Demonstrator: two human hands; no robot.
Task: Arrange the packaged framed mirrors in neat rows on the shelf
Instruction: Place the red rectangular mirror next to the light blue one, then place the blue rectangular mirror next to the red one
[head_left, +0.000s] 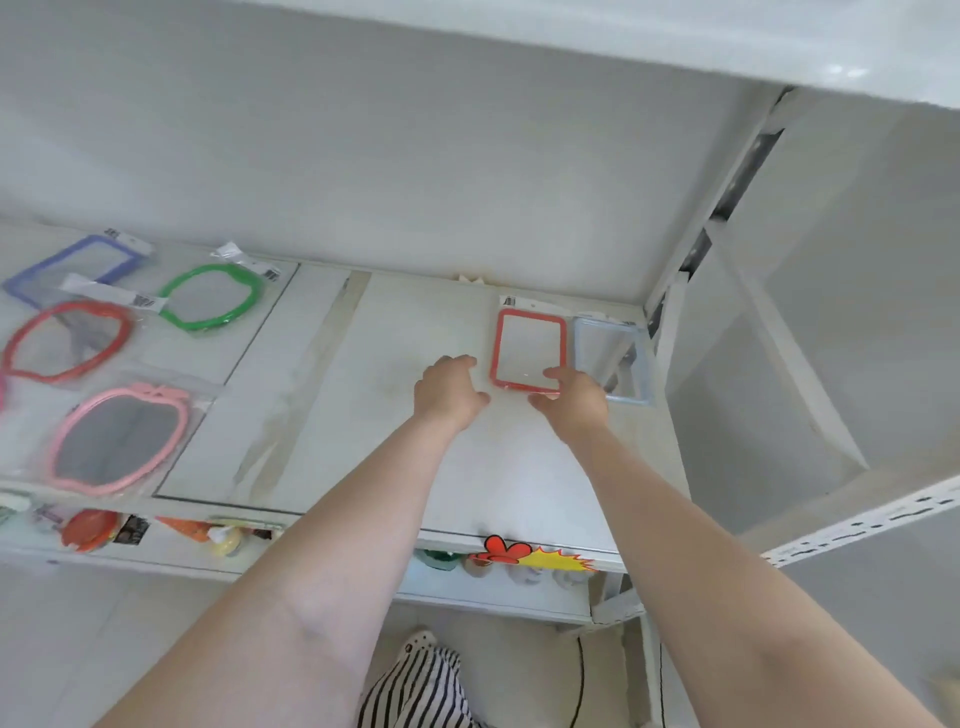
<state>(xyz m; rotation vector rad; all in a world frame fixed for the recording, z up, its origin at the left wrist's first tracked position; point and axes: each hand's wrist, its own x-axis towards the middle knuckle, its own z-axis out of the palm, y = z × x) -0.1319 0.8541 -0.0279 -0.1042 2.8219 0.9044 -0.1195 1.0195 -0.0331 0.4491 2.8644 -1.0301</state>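
This looks like a shop. A white metal shelf (363, 395) holds mirrors sealed in clear bags with barcode labels, such as the green mirror (210, 296) at ten o'clock. On the shelf's front edge at five o'clock sits a bright red and yellow price tag (535, 556). More packaged goods (98, 527) crowd the shelf below.

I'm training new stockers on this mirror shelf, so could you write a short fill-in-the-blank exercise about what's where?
1. The right hand touches the rectangular mirror with the ____ frame.
2. The pale blue mirror lies to the ____ of that mirror.
3. The green-framed mirror is ____ in shape, not rectangular.
4. The left hand rests on the bare ____.

Missing words: red; right; oval; shelf
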